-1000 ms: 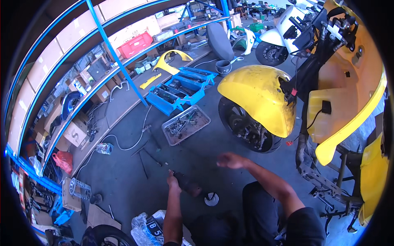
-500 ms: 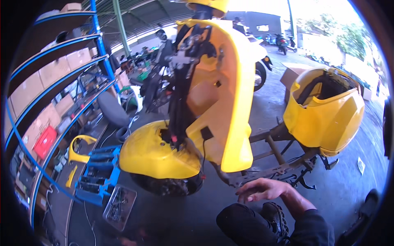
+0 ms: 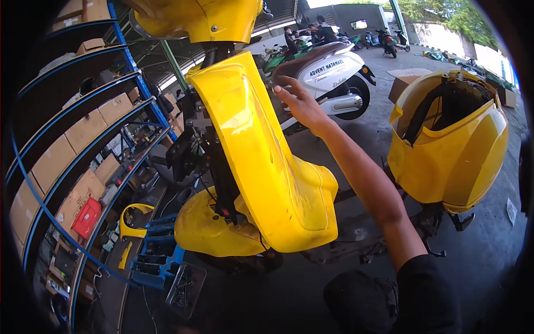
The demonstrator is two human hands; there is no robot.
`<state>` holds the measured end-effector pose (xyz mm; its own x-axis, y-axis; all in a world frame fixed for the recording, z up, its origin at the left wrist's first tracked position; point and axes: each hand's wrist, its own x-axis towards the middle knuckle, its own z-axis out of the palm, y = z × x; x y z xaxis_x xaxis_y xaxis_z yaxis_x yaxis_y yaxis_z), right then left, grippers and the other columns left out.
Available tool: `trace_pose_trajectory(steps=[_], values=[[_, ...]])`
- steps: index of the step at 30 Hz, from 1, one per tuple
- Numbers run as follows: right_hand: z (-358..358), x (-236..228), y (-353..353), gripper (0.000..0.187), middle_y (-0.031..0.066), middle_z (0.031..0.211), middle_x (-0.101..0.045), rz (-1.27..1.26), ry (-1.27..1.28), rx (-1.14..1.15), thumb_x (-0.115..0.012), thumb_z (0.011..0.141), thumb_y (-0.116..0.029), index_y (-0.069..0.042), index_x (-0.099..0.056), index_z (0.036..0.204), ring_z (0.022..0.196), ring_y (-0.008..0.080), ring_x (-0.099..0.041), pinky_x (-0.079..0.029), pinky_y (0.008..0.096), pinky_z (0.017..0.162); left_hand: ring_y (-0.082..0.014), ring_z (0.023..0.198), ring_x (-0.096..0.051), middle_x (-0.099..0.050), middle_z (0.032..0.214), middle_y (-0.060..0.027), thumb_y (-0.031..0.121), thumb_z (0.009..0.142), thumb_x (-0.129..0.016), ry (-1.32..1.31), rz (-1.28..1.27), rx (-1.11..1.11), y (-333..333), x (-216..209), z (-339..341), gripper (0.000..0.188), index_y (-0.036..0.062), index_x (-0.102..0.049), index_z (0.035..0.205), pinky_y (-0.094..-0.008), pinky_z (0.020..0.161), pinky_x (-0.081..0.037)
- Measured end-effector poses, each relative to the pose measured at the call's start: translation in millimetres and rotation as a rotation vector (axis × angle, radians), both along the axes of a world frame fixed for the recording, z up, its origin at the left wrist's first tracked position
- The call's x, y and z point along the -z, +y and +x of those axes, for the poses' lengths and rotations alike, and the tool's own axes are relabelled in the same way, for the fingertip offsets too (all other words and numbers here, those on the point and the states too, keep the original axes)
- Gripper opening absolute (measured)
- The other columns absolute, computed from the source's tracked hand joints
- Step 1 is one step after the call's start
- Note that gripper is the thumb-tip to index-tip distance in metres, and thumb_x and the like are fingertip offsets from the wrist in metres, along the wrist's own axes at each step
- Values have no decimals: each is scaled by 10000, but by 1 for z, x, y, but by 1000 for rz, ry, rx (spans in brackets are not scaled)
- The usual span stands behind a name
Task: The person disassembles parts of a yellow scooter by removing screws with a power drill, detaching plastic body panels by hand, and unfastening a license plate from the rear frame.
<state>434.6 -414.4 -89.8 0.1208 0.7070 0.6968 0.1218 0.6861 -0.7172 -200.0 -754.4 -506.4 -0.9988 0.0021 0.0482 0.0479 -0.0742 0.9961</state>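
Holds the right hand, loosely curled, just beside the upper edge of a yellow panel leaning next to the rounded fender; cannot tell whether clamped on or apart, with the left hand out of view. Probably best steadied by broad, even pressure, without flexing the edge. Gleams like plastic, long, smooth and scuffed, flaring at its foot.

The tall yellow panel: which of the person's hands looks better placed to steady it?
The right hand, most likely: it is raised and appears beside the upper part of the yellow panel, though whether it touches is unclear. The left hand is out of view, so its reach cannot be judged.
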Motion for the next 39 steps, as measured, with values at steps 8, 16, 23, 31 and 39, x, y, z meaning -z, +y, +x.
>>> trace_pose_trajectory(steps=[8,16,23,31,39], values=[[-12,-18,35,378,81,899,-624,-125,-5,-243,-563,925,-283,18,-561,1155,683,94,-557,-447,262,584,-279,1115,-507,-489,1203,-157,414,824,-609,736,458,1136,90,-325,376,646,0,-399,1274,-404,946,-407],[-24,-5,42,256,19,868,-581,-94,371,-585,-549,940,-283,-65,-555,1074,626,93,-548,-404,233,578,-170,970,-556,-577,1052,-61,139,756,-726,775,350,1357,134,-382,469,533,-8,-473,1201,-306,880,-431],[48,-12,40,118,97,908,-581,123,847,-424,-464,907,-113,-55,-490,1006,820,237,-624,-509,385,774,-163,888,-613,-639,974,-90,88,756,-727,752,578,1276,139,-381,461,353,-44,-584,1051,-297,804,-483],[33,-1,31,151,38,811,-547,-41,261,-308,-531,890,-136,-22,-620,933,748,134,-509,-407,257,729,-181,797,-638,-669,904,-110,82,701,-724,941,603,1298,141,-393,464,288,-57,-628,934,-299,721,-503],[-14,-12,40,347,16,940,-515,140,-6,-286,-525,953,-338,-2,-608,950,820,68,-444,-360,214,730,-188,804,-634,-664,917,-105,71,687,-728,796,739,1294,140,-392,462,344,-65,-622,984,-312,779,-498]])
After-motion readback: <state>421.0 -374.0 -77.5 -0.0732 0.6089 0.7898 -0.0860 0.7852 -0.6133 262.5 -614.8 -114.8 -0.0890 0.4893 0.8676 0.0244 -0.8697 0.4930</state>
